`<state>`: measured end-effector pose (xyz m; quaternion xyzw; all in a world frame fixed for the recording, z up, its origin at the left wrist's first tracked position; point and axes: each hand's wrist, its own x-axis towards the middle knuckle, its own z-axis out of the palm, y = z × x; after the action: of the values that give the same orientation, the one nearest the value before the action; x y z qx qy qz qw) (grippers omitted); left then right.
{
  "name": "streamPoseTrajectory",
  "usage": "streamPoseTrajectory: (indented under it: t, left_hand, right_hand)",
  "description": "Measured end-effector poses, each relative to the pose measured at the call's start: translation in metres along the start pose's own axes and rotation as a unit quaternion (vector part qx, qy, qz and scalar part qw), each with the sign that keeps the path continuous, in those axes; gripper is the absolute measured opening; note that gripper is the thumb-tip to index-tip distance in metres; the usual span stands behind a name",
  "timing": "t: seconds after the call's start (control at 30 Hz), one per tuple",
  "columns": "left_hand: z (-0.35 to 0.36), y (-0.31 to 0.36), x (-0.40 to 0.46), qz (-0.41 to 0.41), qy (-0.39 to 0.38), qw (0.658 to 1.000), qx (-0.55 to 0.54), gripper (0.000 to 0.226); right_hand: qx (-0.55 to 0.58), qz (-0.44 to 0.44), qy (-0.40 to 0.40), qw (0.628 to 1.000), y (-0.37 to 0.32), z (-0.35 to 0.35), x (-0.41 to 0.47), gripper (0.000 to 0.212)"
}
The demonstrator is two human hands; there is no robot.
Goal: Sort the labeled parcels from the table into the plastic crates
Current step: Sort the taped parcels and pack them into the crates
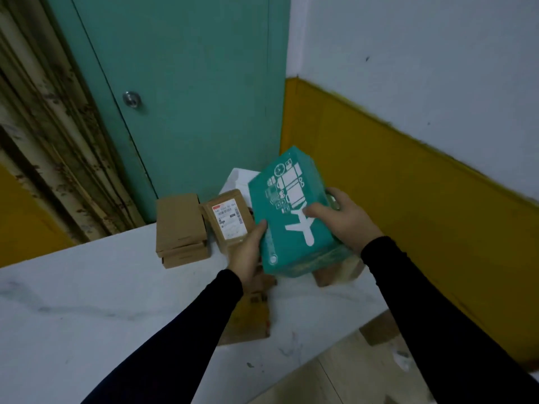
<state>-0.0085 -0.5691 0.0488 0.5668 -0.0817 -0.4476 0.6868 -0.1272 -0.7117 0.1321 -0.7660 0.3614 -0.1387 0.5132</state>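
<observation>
Lifting a teal parcel off the pile at the far right of the desk is the step judged to be in hand. The parcel is held tilted above a brown box that is partly hidden under it. The left hand is curled round its near left edge, and the right hand is laid over its right side with the thumb pressed on the printed top; both grips are closed on the parcel.

A labeled brown parcel lies just to the left, touching a stack of plain brown boxes further left, with a white box behind.

No plastic crate is seen. No address label is visible on the teal parcel's upper face, so the next move is judged to call for turning it until a label can be read, then carrying it to the matching crate.
</observation>
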Motion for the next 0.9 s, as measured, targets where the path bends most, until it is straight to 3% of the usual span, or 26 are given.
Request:
streamPoseTrajectory:
  t: [0.07,0.2,0.27,0.37,0.43,0.5,0.57,0.6,0.67,0.73,0.77,0.83,0.9]
  left_hand:
    - [-0.003,0.028,-0.011,0.012,-0.036,0.996,-0.080,0.036]
    - [-0.031,0.061,-0.023,0.034,-0.020,0.999,-0.019,0.042]
    - [-0.049,0.071,-0.028,0.036,-0.011,0.998,0.041,0.050]
    - [-0.067,0.083,-0.039,0.067,-0.002,0.994,0.091,0.025]
    - [-0.077,0.091,-0.045,0.097,-0.010,0.986,0.138,0.046]
    - [-0.089,0.102,-0.054,0.136,-0.016,0.964,0.227,0.073]
    - [-0.095,0.112,-0.063,0.197,0.009,0.910,0.364,0.092]
    - [-0.097,0.118,-0.068,0.240,0.032,0.867,0.435,0.100]
    - [-0.100,0.128,-0.079,0.345,0.078,0.747,0.563,0.103]
    - [-0.111,0.135,-0.081,0.444,0.116,0.587,0.666,0.096]
    - [-0.116,0.139,-0.083,0.469,0.134,0.529,0.695,0.093]
    - [-0.127,0.145,-0.082,0.495,0.169,0.477,0.707,0.089]
    - [-0.135,0.146,-0.084,0.491,0.182,0.482,0.702,0.093]
  right_hand:
    - [0.117,0.017,-0.033,0.992,-0.002,0.008,0.002,0.071]
    - [0.261,0.017,-0.097,0.960,0.003,0.036,0.004,0.061]
    - [0.273,0.017,-0.106,0.956,0.000,0.048,0.001,0.056]
    - [0.268,0.031,-0.101,0.958,-0.013,0.063,0.001,0.061]
    - [0.298,0.043,-0.089,0.950,-0.028,0.067,-0.001,0.067]
    - [0.346,0.063,-0.111,0.929,-0.037,0.068,0.000,0.087]
    - [0.403,0.078,-0.129,0.903,-0.040,0.066,0.002,0.093]
    - [0.433,0.087,-0.133,0.888,-0.043,0.066,0.001,0.089]
    - [0.476,0.096,-0.152,0.861,-0.048,0.071,-0.001,0.082]
    - [0.483,0.080,-0.190,0.851,-0.051,0.078,-0.002,0.075]
    - [0.481,0.073,-0.206,0.849,-0.054,0.081,-0.003,0.071]
    - [0.464,0.062,-0.226,0.854,-0.059,0.088,-0.007,0.062]
    - [0.451,0.052,-0.232,0.860,-0.062,0.095,-0.009,0.053]
